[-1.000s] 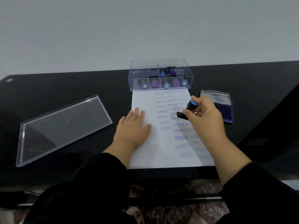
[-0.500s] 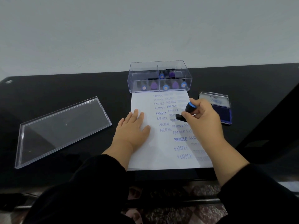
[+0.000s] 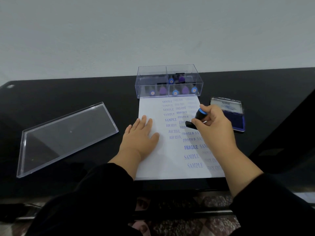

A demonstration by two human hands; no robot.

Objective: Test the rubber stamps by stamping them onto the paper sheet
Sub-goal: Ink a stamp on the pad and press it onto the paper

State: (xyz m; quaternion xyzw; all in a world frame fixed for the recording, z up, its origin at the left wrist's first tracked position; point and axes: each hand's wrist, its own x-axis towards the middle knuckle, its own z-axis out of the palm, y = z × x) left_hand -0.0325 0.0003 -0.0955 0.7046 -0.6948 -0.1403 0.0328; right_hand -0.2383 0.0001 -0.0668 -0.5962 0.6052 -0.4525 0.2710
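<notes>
an office desk [image 3: 51,103] (ink pad [image 3: 233,120], stamped paper [image 3: 170,160]).

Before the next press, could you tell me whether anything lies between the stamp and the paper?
Nothing visible does: the right hand holds the stamp directly over the paper sheet.

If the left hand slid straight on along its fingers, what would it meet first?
The left hand lies flat on the paper sheet, fingers pointing away from the person. Straight ahead is bare paper, then probably the clear stamp box at the sheet's far edge.
</notes>
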